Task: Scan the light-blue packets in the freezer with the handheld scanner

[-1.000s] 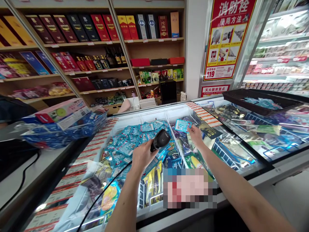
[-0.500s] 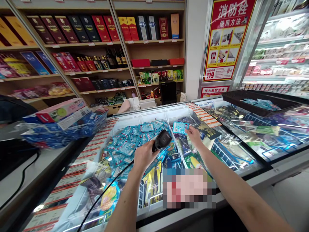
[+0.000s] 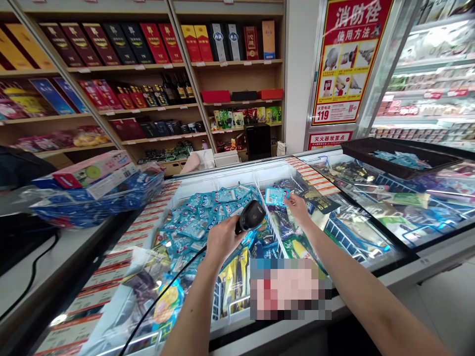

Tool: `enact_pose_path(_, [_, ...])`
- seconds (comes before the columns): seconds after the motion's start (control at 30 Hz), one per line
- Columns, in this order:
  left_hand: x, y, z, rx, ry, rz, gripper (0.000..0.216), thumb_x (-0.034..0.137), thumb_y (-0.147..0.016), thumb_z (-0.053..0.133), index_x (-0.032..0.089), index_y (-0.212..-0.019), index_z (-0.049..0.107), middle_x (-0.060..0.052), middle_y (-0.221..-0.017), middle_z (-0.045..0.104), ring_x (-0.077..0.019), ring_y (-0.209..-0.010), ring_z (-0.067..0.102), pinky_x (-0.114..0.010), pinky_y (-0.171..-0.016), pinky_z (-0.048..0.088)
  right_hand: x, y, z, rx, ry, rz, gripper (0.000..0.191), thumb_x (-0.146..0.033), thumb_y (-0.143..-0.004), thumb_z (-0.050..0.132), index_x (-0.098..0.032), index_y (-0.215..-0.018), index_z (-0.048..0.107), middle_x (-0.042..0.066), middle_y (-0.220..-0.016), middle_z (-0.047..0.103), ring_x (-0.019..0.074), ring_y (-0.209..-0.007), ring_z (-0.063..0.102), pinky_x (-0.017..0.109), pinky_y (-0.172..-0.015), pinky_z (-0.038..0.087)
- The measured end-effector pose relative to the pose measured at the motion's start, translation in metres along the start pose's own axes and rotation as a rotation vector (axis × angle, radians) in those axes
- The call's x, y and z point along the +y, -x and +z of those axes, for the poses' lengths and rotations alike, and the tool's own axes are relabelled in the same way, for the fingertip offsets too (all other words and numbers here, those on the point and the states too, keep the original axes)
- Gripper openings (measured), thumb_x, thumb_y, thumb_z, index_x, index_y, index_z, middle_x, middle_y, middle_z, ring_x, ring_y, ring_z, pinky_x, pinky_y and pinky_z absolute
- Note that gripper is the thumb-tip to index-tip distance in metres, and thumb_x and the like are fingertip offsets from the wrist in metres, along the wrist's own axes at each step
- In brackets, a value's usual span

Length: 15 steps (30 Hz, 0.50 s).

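Observation:
My left hand (image 3: 223, 241) is wrapped round the handle of a black corded barcode scanner (image 3: 251, 216), its head tilted toward the right. Between the thumb and fingers of my right hand (image 3: 297, 207) is the right edge of a small blue packet (image 3: 276, 196), its printed face with a white label panel turned up toward me. The scanner head is just left of and below this packet, apart from it. A pile of similar blue packets (image 3: 195, 228) lies on the left side of the glass-topped freezer (image 3: 146, 241), beyond my left hand.
Wire baskets of bagged goods (image 3: 233, 282) show in the freezer. A dark tray (image 3: 438, 159) with more blue packets sits at the right. Stacked boxes and blue packs (image 3: 96, 190) stand at the left. The scanner's cable (image 3: 163, 291) runs toward me. Shelves (image 3: 237, 64) rise behind.
The scanner in my left hand has shifted very slightly to the right. My right hand and its packet are almost unmoved.

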<state>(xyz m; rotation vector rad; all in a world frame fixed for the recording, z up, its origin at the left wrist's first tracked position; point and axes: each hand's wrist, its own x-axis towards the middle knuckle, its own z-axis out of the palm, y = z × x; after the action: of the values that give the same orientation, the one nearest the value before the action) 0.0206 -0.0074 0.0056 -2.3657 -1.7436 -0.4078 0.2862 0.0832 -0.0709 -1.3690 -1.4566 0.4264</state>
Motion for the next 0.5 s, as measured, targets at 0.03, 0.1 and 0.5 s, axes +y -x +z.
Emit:
enact_pose_path(0.03, [0.000,0.000,0.000,0.003,0.002,0.006,0.032,0.040,-0.079,0.047,0.024,-0.105,0.054,-0.003,-0.101,0.065,-0.0187,-0.085,0.061,-0.024,-0.063,0.040,-0.001,0.000,0.000,0.000,0.001,0.004,0.037,-0.051,-0.079,0.040,-0.019,-0.068,0.054,0.002,-0.063,0.058,0.0155,-0.059,0.051,0.025,-0.058,0.035])
enact_pose_path(0.1, [0.000,0.000,0.001,0.012,0.009,0.022,0.031,0.040,-0.079,0.046,0.024,-0.106,0.053,-0.003,-0.101,0.065,-0.0188,-0.084,0.061,-0.024,-0.062,0.039,-0.002,0.001,-0.001,-0.001,0.002,0.013,0.037,-0.052,-0.079,0.040,-0.019,-0.066,0.053,0.001,-0.061,0.056,0.0153,-0.058,0.050,0.025,-0.057,0.035])
enact_pose_path(0.5, [0.001,0.000,-0.001,-0.003,0.003,0.027,0.032,0.040,-0.080,0.045,0.024,-0.106,0.054,-0.003,-0.099,0.065,-0.0185,-0.081,0.061,-0.024,-0.059,0.038,-0.015,0.004,-0.006,-0.005,-0.024,0.031,0.038,-0.054,-0.077,0.042,-0.020,-0.070,0.057,0.004,-0.059,0.056,0.0190,-0.060,0.050,0.027,-0.056,0.034])
